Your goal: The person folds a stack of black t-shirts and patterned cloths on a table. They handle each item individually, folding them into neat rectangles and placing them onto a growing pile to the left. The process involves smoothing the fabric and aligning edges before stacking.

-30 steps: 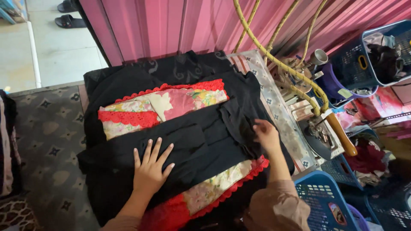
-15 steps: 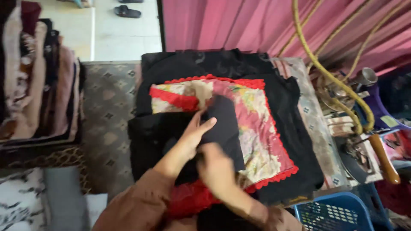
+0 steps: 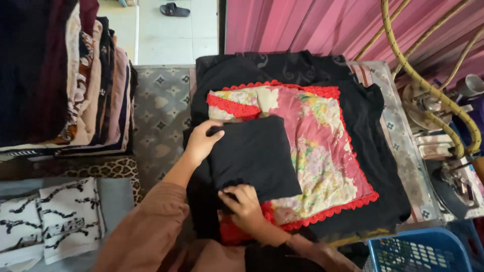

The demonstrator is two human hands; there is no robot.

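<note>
Two hands' grip pinching black folded cloth (image 3: 254, 156), patterned table (image 3: 161, 116), pink corrugated wall (image 3: 302, 25), tiled floor (image 3: 156, 30)

The black garment (image 3: 254, 156) is now folded over into a compact square on the flowered red-edged cloth (image 3: 322, 151), where a second ago it lay spread wide across it. The left hand (image 3: 201, 141), flat on the fabric before, now grips the square's far left corner. The right hand (image 3: 244, 206) has come in from the right side and pinches the near edge. A stack of folded clothes (image 3: 75, 75) now shows at the left.
</note>
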